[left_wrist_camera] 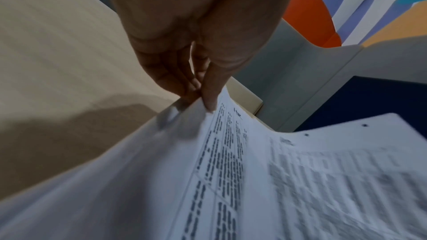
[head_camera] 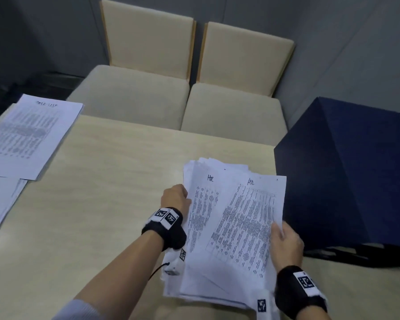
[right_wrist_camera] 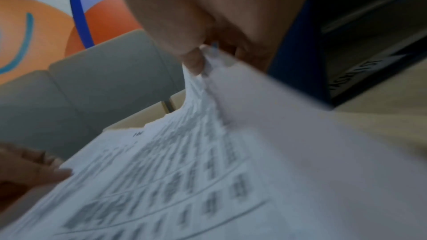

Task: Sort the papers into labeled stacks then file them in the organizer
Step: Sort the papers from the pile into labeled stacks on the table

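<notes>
A loose stack of printed papers [head_camera: 229, 227] marked "HR" by hand is held over the table's right part, fanned so two top sheets show. My left hand [head_camera: 174, 197] pinches the stack's left edge [left_wrist_camera: 208, 116], thumb on top and fingers underneath. My right hand [head_camera: 284, 241] grips the right edge [right_wrist_camera: 208, 72] between thumb and fingers. The dark blue organizer [head_camera: 346, 176] stands just right of the papers, its slots facing away from the head view.
Another paper stack [head_camera: 30, 137] with a handwritten heading lies at the table's far left, with more sheets [head_camera: 0, 204] below it. Two beige chairs [head_camera: 194, 72] stand beyond the wooden table [head_camera: 102, 181]. A colourful wall shows in the wrist views.
</notes>
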Available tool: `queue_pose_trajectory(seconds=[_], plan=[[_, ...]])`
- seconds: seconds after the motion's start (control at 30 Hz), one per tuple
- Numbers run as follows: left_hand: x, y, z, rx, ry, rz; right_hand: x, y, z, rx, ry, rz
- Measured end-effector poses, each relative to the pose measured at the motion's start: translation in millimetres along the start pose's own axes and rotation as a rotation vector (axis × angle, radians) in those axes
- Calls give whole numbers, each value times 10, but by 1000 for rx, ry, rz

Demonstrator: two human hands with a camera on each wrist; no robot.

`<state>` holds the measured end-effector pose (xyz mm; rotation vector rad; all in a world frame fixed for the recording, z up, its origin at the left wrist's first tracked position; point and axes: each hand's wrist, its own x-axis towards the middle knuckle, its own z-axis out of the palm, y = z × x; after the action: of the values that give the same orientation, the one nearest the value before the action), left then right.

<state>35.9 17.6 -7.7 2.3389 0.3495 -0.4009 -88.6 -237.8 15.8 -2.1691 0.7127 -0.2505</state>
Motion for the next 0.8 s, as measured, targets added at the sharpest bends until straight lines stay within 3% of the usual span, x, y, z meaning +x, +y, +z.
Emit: queue_pose_trajectory(seconds=[0.07, 0.17, 0.23, 0.27, 0.33, 0.4, 0.47, 0.53, 0.6, 0.67, 0.8], plan=[[26, -24, -65, 87, 8, 46, -25, 66, -91, 92, 37, 49], [23, 23, -202, 308, 82, 184, 4, 107, -154, 365, -28, 212], [3, 70, -262, 279, 154, 321, 25, 77, -176, 594, -109, 332], [-25, 94, -282, 156, 148, 369, 40, 51, -193, 691, -162, 372], [-81, 123, -301, -221, 23, 374, 91, 8, -196, 792, -235, 393], [-190, 136, -334, -596, -225, 308, 134, -9, -148, 802, -260, 340], [-253, 113, -328, -728, -411, 246, 175, 19, -86, 784, -266, 303], [-211, 32, -263, -610, -368, 190, 208, 68, -43, 751, -270, 300], [-124, -58, -172, -286, -136, 139, 225, 58, -5, 750, -256, 317], [-114, -104, -95, 32, -32, 66, 207, 18, 39, 741, -236, 341], [-126, -94, 21, 70, 13, 13, 166, 15, 33, 721, -204, 375]])
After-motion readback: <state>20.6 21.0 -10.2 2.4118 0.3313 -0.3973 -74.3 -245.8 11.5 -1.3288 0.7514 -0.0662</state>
